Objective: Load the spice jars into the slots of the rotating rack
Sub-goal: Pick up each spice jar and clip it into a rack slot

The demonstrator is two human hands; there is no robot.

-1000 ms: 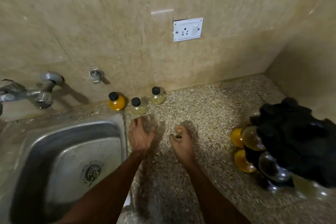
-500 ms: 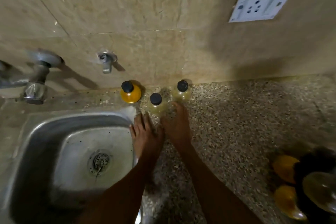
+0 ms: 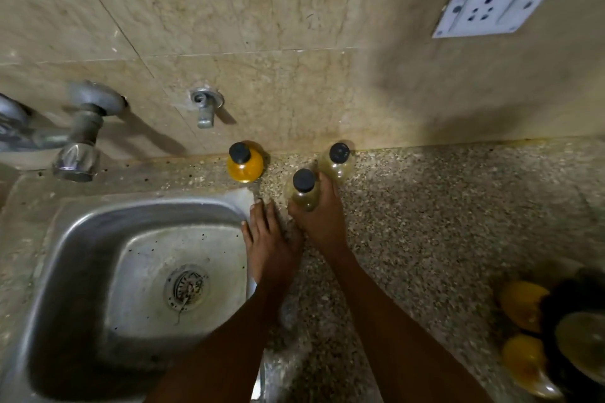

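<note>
Beige marbled wall tiles (image 3: 262, 10) with thin grout lines, white socket plate (image 3: 497, 0) high on the right, steel sink (image 3: 65, 239) with a round drain (image 3: 186, 288), metal tap (image 3: 78, 137) and small spout (image 3: 206, 108) above, speckled stone counter (image 3: 442, 222), dim yellowish light, shadow across the right wall

Steel sink and wall fittings beside a speckled counter

A stainless steel sink (image 3: 82, 239) is sitting in the granite countertop (image 3: 442, 222), its drain strainer (image 3: 186, 288) showing; 1 tap (image 3: 77, 144), 1 small wall valve (image 3: 206, 106) and 1 white socket plate (image 3: 497, 0) are hanging on the tiled wall (image 3: 262, 10).
</note>
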